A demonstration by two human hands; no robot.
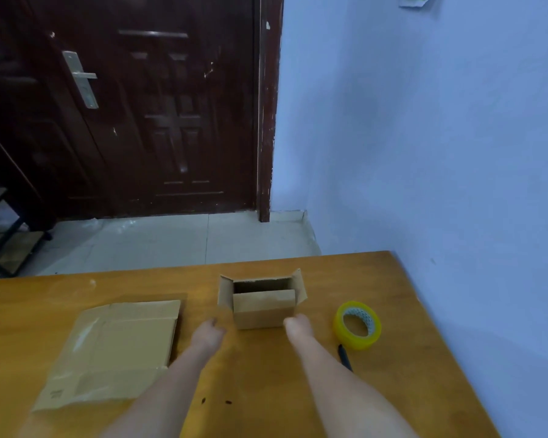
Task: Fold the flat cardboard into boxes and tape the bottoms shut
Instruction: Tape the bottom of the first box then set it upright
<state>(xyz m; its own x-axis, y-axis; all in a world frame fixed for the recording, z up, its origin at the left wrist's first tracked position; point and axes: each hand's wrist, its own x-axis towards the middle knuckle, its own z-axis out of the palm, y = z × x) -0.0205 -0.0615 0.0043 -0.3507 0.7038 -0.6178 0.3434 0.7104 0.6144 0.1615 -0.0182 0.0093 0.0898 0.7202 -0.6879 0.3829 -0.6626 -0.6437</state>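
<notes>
A small brown cardboard box (261, 306) stands upright on the wooden table (298, 390), its top flaps open. A stack of flat cardboard (114, 352) lies to its left. A roll of yellowish clear tape (357, 324) stands on edge at the right. My left hand (207, 335) rests just left of the box with its fingers curled and nothing in it. My right hand (298, 327) is at the box's near right corner, fingers curled; whether it touches the box is unclear.
A dark pen-like tool (345, 357) lies near the tape. The table's right edge runs along a blue wall (456, 153). Beyond the far edge are a tiled floor, a dark door (140, 105) and a metal shelf (0, 235) at the left.
</notes>
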